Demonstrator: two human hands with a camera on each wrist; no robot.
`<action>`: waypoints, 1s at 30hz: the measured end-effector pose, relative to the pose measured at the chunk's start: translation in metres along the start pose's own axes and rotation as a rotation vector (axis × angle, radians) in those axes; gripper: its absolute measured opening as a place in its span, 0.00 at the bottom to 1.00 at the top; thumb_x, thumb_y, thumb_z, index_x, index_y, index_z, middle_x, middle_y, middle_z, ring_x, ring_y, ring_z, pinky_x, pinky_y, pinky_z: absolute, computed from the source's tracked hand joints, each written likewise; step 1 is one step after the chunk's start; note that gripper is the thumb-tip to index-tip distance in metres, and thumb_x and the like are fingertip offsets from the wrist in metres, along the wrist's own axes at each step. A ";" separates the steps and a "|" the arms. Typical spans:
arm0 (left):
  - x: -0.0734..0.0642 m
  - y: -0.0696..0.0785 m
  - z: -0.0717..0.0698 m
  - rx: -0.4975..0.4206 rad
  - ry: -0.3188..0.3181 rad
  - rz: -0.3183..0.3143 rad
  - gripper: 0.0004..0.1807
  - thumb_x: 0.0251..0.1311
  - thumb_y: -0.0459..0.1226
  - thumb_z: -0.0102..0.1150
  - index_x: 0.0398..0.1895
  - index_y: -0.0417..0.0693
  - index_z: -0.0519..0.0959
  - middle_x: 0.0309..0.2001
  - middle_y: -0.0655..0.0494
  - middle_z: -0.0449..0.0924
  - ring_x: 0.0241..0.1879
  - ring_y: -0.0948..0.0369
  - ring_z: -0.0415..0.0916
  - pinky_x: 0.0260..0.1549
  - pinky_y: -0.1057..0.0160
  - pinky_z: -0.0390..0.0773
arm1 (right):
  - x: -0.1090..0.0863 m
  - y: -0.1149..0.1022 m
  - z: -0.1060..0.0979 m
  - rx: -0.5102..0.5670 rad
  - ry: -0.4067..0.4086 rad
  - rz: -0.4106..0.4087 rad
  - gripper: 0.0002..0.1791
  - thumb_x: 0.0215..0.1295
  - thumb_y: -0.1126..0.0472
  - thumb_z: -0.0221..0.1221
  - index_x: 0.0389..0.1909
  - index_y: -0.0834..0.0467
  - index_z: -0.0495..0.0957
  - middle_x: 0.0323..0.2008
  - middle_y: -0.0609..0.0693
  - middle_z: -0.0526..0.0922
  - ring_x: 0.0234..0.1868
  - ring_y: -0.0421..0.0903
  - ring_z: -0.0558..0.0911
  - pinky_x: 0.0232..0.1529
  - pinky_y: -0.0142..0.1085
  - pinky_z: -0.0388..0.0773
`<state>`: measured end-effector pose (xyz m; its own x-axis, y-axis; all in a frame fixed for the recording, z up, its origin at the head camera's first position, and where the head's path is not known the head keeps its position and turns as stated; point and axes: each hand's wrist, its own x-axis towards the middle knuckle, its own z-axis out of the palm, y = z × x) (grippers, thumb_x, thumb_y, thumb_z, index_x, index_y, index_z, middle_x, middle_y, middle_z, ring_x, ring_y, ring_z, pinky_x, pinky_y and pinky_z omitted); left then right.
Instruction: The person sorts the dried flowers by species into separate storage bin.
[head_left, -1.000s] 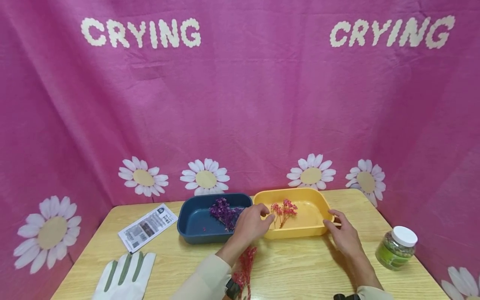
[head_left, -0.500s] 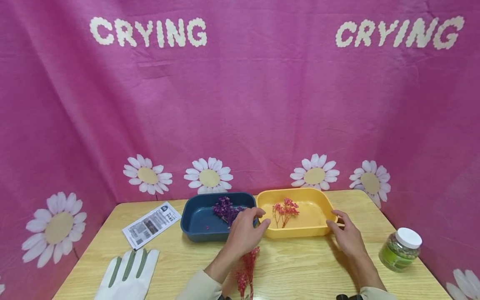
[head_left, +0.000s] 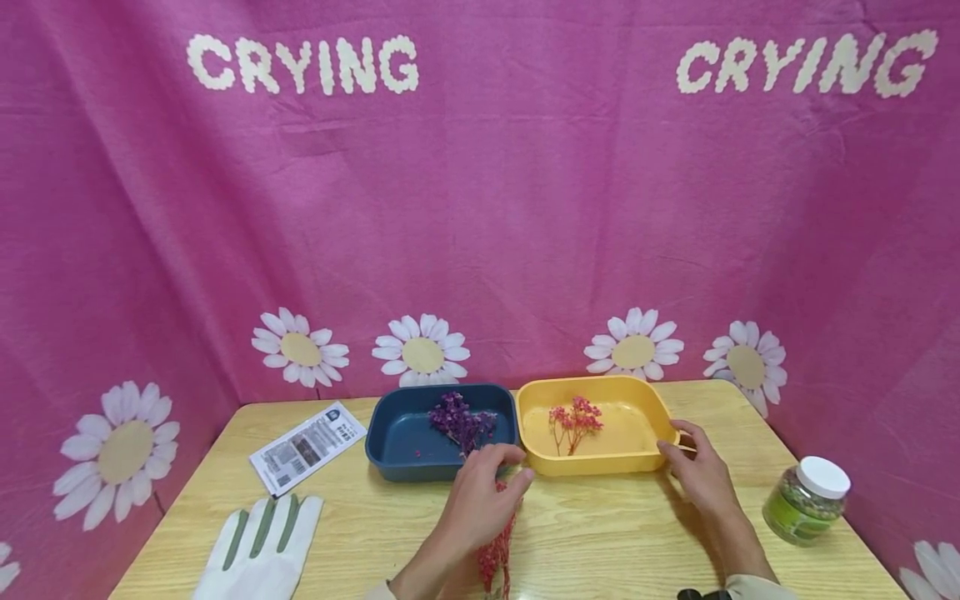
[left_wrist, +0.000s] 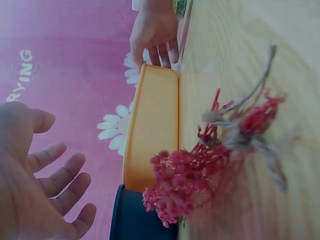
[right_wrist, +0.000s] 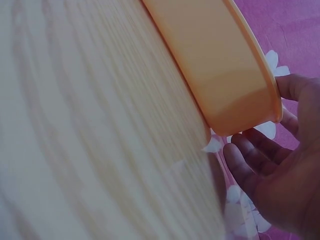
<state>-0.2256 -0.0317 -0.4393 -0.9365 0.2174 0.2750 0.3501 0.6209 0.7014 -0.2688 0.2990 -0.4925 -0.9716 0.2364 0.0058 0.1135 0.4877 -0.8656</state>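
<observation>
My left hand [head_left: 480, 498] is held above a tied bunch of dried pink flowers [left_wrist: 185, 177] lying on the table; its loosely bent fingers [left_wrist: 70, 192] hold nothing. In the head view that hand partly hides the bunch. My right hand [head_left: 703, 473] pinches the right end of a yellow tray [head_left: 600, 463] at its rim, the other fingers [right_wrist: 245, 162] hanging loose beside the wall. A pink flower sprig [head_left: 576, 421] lies inside the yellow tray. Purple dried flowers [head_left: 459, 419] rest in the dark blue tray [head_left: 397, 473], which stands against the yellow one.
A printed white packet [head_left: 307, 447] lies left of the blue tray. Nearer on that side is a white glove [head_left: 258, 550] with green stripes. A white-lidded jar [head_left: 806, 500] stands at the table's right edge. Behind the table [head_left: 600, 533] hangs a pink curtain [head_left: 510, 208].
My left hand has drawn back from the yellow tray's near left corner, down toward the pink bunch. The right hand stays at the yellow tray's right end. The view has shifted slightly.
</observation>
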 end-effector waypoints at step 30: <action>-0.043 -0.043 -0.018 0.139 -0.199 -0.160 0.14 0.56 0.50 0.62 0.41 0.55 0.79 0.35 0.64 0.77 0.34 0.66 0.74 0.34 0.60 0.72 | 0.001 0.001 0.002 0.297 -0.022 0.067 0.33 0.71 0.55 0.53 0.72 0.57 0.53 0.64 0.60 0.61 0.39 0.28 0.76 0.42 0.27 0.80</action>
<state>-0.1998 -0.0817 -0.4696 -0.9697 0.2431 0.0238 0.2042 0.7535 0.6249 -0.2704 0.2980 -0.4943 -0.9687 0.2395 -0.0645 0.1150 0.2033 -0.9723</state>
